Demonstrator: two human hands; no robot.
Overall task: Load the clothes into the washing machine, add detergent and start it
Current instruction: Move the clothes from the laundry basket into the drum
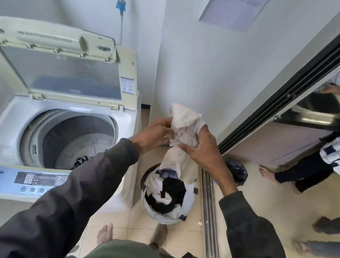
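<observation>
Head view: white cloth [182, 128] is up in the air, bunched between both hands. L hand [153, 135] fingers curl round its left side; R hand [202, 151] thumb & fingers pinch its right side. Its tail hangs below the fingers into the basket [142, 197] of clothes. Washer [15, 116] w/ lid up sits left of the fingers.

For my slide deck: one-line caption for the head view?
Left hand and right hand hold a white garment above the laundry basket, beside the open washing machine.
</observation>
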